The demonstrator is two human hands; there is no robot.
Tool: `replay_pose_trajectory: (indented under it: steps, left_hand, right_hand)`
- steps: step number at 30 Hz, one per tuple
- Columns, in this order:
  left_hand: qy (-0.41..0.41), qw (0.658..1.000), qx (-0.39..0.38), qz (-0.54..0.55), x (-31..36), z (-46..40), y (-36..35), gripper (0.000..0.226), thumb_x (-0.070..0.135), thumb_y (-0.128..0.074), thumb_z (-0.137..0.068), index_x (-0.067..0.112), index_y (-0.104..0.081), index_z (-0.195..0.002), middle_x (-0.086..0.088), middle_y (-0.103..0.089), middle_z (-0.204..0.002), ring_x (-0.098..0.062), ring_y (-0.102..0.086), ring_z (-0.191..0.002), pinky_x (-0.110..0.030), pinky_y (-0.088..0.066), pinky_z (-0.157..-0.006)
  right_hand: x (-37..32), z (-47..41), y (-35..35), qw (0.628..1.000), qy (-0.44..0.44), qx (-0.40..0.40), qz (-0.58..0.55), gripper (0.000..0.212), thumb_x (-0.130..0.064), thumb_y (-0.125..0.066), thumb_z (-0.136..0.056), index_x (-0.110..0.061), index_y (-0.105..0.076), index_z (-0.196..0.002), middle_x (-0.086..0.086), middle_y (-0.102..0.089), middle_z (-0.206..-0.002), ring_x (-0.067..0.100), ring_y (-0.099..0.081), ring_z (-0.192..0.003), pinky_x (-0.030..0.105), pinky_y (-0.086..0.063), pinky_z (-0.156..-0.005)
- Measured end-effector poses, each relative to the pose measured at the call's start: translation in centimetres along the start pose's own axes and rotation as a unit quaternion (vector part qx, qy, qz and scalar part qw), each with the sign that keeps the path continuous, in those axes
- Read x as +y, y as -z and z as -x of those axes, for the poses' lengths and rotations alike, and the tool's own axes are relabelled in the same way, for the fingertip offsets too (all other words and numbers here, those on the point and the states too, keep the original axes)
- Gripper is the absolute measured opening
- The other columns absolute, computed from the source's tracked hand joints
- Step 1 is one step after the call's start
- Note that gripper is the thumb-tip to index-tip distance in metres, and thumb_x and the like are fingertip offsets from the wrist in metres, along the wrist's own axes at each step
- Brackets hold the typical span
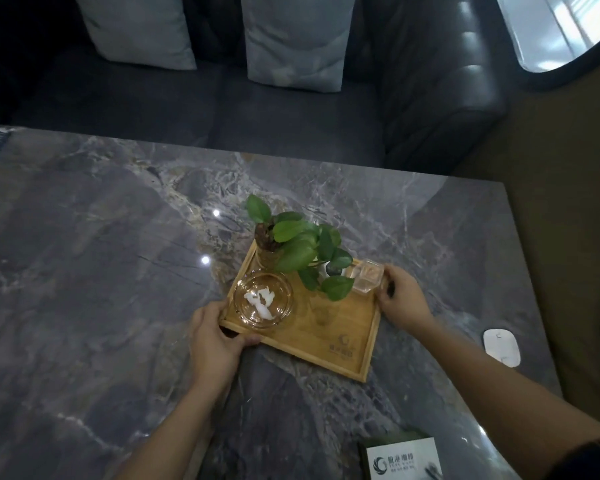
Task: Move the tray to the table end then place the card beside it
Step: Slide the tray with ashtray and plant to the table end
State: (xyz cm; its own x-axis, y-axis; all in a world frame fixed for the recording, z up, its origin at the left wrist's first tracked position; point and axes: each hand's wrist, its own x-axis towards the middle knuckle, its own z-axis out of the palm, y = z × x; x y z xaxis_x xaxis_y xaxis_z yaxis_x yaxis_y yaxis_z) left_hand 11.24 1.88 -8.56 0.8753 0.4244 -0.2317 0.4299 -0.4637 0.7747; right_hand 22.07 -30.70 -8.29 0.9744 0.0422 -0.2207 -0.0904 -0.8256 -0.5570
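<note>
While both hands grip square wooden tray, veined marble table, glass bowl

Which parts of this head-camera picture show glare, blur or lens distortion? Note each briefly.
Head view: two small bright glare spots on the marble table, left of the plant; the table edges bow from the wide-angle lens; the card at the bottom edge is soft, its print unreadable; the sofa lies in dim light; both hands on the tray look slightly smeared.
</note>
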Motion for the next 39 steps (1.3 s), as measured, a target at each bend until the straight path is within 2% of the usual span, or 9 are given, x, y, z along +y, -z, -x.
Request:
replay_pose_trajectory:
  steps: [6,11,15,20,25,29,32,35,39]
  left_hand:
    - [-0.045,0.998,-0.035,-0.028,1.8,-4.0,-0.3,0.088,0.017,-0.096,-0.042,0.015,-0.064,-0.124,-0.003,-0.058,-0.109,-0.016,-0.05,-0.102,-0.027,-0.038,-0.086]
    - [-0.083,0.994,-0.059,-0.043,2.7,-6.3,-0.6,0.092,0.015,-0.097,-0.036,0.011,-0.067,-0.123,-0.006,-0.062,-0.111,-0.02,-0.057,-0.102,-0.026,-0.04,-0.087]
    - [-0.065,0.996,-0.052,-0.041,3.5,-7.3,-1.0,0.089,0.015,-0.095,-0.045,0.014,-0.062,-0.128,-0.005,-0.056,-0.117,-0.014,-0.051,-0.103,-0.024,-0.04,-0.09]
    - [0.004,1.0,-0.018,-0.022,4.3,-7.6,-2.1,0.077,0.017,-0.095,-0.049,0.013,-0.064,-0.119,-0.002,-0.062,-0.105,-0.018,-0.061,-0.088,-0.028,-0.047,-0.077]
    - [0.066,0.998,-0.02,0.005,4.2,-7.0,-2.7,0.041,0.017,-0.091,-0.061,0.006,-0.072,-0.096,-0.008,-0.074,-0.087,-0.02,-0.067,-0.076,-0.032,-0.054,-0.073]
    - [0.106,0.991,-0.038,0.073,4.5,-4.0,-3.6,0.028,0.015,-0.081,-0.076,0.008,-0.068,-0.1,-0.009,-0.072,-0.087,-0.019,-0.068,-0.073,-0.03,-0.056,-0.067]
    - [0.19,0.965,-0.053,0.17,4.8,-0.1,-4.5,0.028,0.011,-0.074,-0.082,0.014,-0.065,-0.109,-0.009,-0.071,-0.097,-0.016,-0.068,-0.078,-0.036,-0.059,-0.073]
    - [0.291,0.908,-0.061,0.296,5.6,4.0,-5.2,0.029,0.006,-0.065,-0.089,0.013,-0.064,-0.117,-0.008,-0.07,-0.104,-0.02,-0.071,-0.091,-0.039,-0.06,-0.078]
    - [0.333,0.873,-0.063,0.352,5.9,7.4,-5.6,0.033,0.001,-0.057,-0.093,0.013,-0.062,-0.123,-0.01,-0.07,-0.112,-0.023,-0.07,-0.102,-0.043,-0.059,-0.086]
  right_hand:
    - [1.0,1.7,0.3,1.0,-0.016,0.024,-0.006,0.029,-0.016,-0.06,-0.083,-0.019,-0.062,-0.113,0.001,-0.066,-0.097,0.018,-0.06,-0.088,0.033,-0.048,-0.075]
    - [1.9,2.9,-0.2,0.998,-0.05,0.043,0.006,0.013,-0.02,-0.061,-0.081,-0.016,-0.062,-0.094,-0.002,-0.058,-0.082,0.018,-0.055,-0.079,0.029,-0.038,-0.067]
    - [2.1,4.5,-0.8,0.995,-0.081,0.065,-0.001,0.008,-0.02,-0.063,-0.077,-0.02,-0.055,-0.076,-0.001,-0.056,-0.073,0.016,-0.053,-0.07,0.029,-0.036,-0.061]
    - [2.3,6.5,-1.4,0.99,-0.121,0.072,0.0,0.013,-0.03,-0.067,-0.076,-0.022,-0.057,-0.078,0.0,-0.059,-0.077,0.019,-0.056,-0.074,0.027,-0.034,-0.061]
    - [1.1,7.8,-1.1,0.987,-0.128,0.089,-0.033,0.013,-0.026,-0.072,-0.075,-0.026,-0.061,-0.081,-0.006,-0.057,-0.078,0.016,-0.055,-0.075,0.026,-0.038,-0.06]
    - [0.9,7.3,-0.3,0.976,-0.161,0.079,-0.126,0.011,-0.017,-0.07,-0.081,-0.027,-0.065,-0.079,-0.011,-0.063,-0.075,0.012,-0.063,-0.071,0.024,-0.045,-0.059]
    - [1.6,6.4,0.3,0.96,-0.2,0.086,-0.173,0.01,-0.008,-0.067,-0.086,-0.011,-0.073,-0.092,0.001,-0.073,-0.085,0.016,-0.068,-0.078,0.023,-0.048,-0.065]
    - [2.4,5.7,0.8,0.949,-0.236,0.081,-0.192,0.02,-0.006,-0.066,-0.086,-0.004,-0.073,-0.105,0.007,-0.073,-0.098,0.019,-0.067,-0.087,0.029,-0.052,-0.079]
    - [2.0,5.2,1.2,0.94,-0.258,0.069,-0.211,0.013,-0.005,-0.066,-0.086,-0.008,-0.076,-0.093,0.001,-0.073,-0.081,0.016,-0.068,-0.076,0.038,-0.058,-0.078]
